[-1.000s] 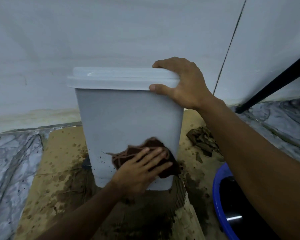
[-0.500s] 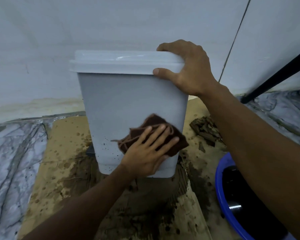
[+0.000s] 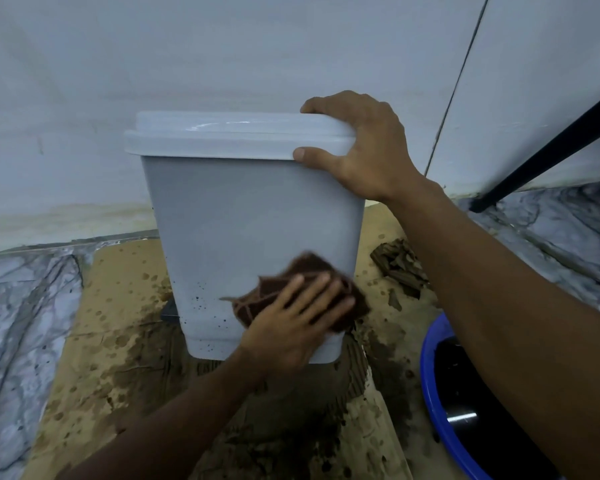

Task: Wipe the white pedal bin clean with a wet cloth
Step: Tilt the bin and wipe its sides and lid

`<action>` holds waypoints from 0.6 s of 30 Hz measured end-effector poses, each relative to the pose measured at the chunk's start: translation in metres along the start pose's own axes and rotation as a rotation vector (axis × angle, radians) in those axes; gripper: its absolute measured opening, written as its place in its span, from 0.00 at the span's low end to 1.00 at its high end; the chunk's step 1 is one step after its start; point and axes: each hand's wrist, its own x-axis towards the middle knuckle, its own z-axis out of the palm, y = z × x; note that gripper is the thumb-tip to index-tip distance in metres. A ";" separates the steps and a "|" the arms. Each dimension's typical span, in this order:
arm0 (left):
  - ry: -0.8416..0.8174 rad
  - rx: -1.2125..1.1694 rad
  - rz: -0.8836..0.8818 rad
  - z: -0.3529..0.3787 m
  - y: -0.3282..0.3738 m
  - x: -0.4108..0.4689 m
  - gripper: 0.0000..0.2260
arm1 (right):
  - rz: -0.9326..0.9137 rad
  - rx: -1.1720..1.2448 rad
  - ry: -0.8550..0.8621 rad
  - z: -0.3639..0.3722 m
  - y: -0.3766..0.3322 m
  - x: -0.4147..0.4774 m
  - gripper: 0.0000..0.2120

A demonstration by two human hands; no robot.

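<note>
**Wiping the lower front**

The white pedal bin (image 3: 250, 230) stands on wet cardboard (image 3: 118, 306). The left hand (image 3: 291, 323), fingers flat, presses the cloth (image 3: 314, 265) against its lower front; the right hand (image 3: 364, 147) grips the lid (image 3: 236, 136) at its corner. Next, likely: sweep left over the dark specks (image 3: 201, 306)

Dim, bluish light; perhaps wide-angle distortion
</note>
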 end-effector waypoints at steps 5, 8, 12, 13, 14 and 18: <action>-0.166 0.142 0.295 0.005 -0.018 -0.075 0.36 | 0.004 0.002 -0.019 -0.001 0.000 0.000 0.24; -0.043 0.102 0.080 -0.005 -0.037 -0.051 0.29 | 0.008 0.012 -0.014 0.000 -0.001 0.001 0.25; 0.115 0.054 -0.168 -0.009 -0.024 0.011 0.28 | 0.011 0.008 -0.017 -0.001 -0.002 0.001 0.24; 0.119 0.043 -0.148 -0.006 -0.015 0.016 0.29 | 0.010 0.009 -0.015 -0.001 -0.001 0.001 0.24; 0.094 0.037 -0.096 -0.001 -0.005 0.015 0.30 | 0.009 0.008 -0.012 -0.001 -0.001 0.000 0.24; -0.120 0.081 0.170 0.008 0.009 -0.028 0.36 | 0.007 0.017 -0.003 0.000 0.000 -0.001 0.24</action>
